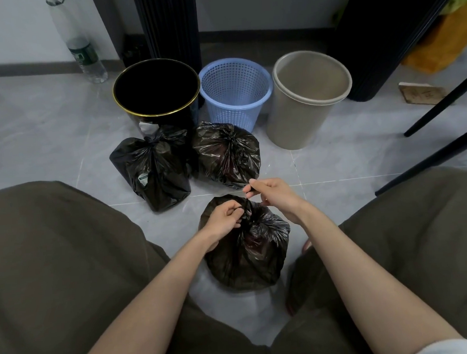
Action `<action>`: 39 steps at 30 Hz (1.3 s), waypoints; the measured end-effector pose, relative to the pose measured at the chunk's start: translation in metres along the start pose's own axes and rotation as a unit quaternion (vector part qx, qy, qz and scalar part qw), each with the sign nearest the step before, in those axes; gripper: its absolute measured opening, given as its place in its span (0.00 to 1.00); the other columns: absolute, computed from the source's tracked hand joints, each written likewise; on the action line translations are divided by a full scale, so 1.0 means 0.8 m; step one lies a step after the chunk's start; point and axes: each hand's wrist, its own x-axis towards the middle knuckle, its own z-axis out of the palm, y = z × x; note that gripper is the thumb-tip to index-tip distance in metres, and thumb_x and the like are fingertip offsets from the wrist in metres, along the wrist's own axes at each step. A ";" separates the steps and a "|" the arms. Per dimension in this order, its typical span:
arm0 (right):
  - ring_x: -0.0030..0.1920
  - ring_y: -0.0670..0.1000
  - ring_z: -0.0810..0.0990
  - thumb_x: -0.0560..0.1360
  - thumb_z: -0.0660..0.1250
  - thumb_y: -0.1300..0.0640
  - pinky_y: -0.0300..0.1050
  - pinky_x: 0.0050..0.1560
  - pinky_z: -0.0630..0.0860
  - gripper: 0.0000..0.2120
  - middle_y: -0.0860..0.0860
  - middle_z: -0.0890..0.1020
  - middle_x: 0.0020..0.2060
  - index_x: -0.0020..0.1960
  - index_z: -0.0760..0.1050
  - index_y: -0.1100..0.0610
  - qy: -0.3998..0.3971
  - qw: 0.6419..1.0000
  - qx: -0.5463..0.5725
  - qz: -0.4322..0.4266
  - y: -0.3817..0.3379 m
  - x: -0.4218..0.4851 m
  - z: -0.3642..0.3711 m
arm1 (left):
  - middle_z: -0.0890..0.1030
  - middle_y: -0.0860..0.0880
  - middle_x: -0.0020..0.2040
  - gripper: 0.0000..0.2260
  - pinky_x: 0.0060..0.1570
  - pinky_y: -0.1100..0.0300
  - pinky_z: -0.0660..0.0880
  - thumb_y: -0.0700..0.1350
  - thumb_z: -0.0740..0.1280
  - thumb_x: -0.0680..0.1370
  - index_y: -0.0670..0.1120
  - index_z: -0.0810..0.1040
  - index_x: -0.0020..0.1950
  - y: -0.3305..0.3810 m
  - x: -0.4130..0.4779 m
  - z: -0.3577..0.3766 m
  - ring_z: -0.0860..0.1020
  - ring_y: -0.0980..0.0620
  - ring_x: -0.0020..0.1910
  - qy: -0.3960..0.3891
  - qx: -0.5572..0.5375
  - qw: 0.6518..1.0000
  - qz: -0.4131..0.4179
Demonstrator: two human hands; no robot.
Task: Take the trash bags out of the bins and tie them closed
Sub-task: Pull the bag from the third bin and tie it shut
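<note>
**First onlooker:** A person is crouching over the third bag (246,256), which is standing upright on the tiled floor (58,133) between the knees. What are the hands doing?

**Second onlooker:** Both are working at the bag's gathered neck. The left hand (224,219) is clenching the bunched plastic at the top, fingers curled round it. The right hand (273,194) is pinching a thin black tail of the same plastic between thumb and fingertips, just above and beyond the neck.

**First onlooker:** Which way is that tail running?

**Second onlooker:** From the left hand's grip it is slanting up and away from the person, toward the right hand. The next pull is likely turning on that line. The right hand is sitting at the free end and the left at the root. I am guessing the right will be drawing outward along it while the left is anchoring the neck. Whether the knot is closed I cannot tell, because the fingers are hiding it.

**First onlooker:** And the rest?

**Second onlooker:** A knotted bag (154,168) is lying in front of the black bin (178,117), and a second knotted bag (226,155) in front of the blue basket (235,107). The beige bin (292,125) is standing to their right. All three bins are showing no liner, so this is looking like the last tie.
</note>
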 end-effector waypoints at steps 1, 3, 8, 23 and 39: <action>0.28 0.45 0.65 0.81 0.59 0.54 0.37 0.36 0.66 0.12 0.49 0.82 0.39 0.45 0.80 0.54 -0.001 1.000 0.013 0.002 0.002 0.001 -0.001 | 0.75 0.50 0.39 0.07 0.42 0.67 0.75 0.40 0.59 0.80 0.46 0.74 0.44 -0.002 0.001 -0.001 0.74 0.57 0.40 0.009 -0.022 1.000 -0.014; 0.31 0.45 0.68 0.81 0.59 0.56 0.37 0.41 0.71 0.10 0.50 0.83 0.43 0.49 0.80 0.55 0.003 0.998 0.067 0.003 0.008 0.005 -0.002 | 0.76 0.49 0.41 0.05 0.43 0.67 0.78 0.40 0.60 0.80 0.44 0.75 0.48 -0.003 0.001 -0.005 0.76 0.57 0.41 0.034 -0.088 0.994 -0.061; 0.43 0.50 0.79 0.78 0.60 0.67 0.43 0.53 0.78 0.05 0.55 0.79 0.43 0.47 0.68 0.59 0.090 0.980 0.165 0.059 0.044 0.016 0.004 | 0.78 0.47 0.46 0.05 0.50 0.57 0.77 0.40 0.61 0.80 0.44 0.75 0.47 -0.008 0.001 -0.019 0.78 0.50 0.51 0.084 -0.238 0.958 -0.140; 0.51 0.46 0.80 0.74 0.70 0.58 0.34 0.54 0.72 0.11 0.52 0.83 0.52 0.56 0.81 0.60 -0.016 0.994 -0.110 0.019 0.091 0.021 0.053 | 0.75 0.53 0.37 0.09 0.43 0.65 0.71 0.43 0.60 0.80 0.49 0.75 0.41 -0.010 0.003 -0.041 0.73 0.58 0.39 0.118 -0.120 0.982 -0.084; 0.45 0.37 0.79 0.75 0.69 0.57 0.31 0.52 0.71 0.09 0.40 0.83 0.35 0.37 0.83 0.52 0.082 0.996 0.000 0.023 0.087 0.020 0.052 | 0.75 0.52 0.38 0.05 0.40 0.63 0.71 0.44 0.61 0.80 0.46 0.75 0.46 0.017 0.001 -0.043 0.73 0.57 0.37 0.074 0.063 0.995 -0.017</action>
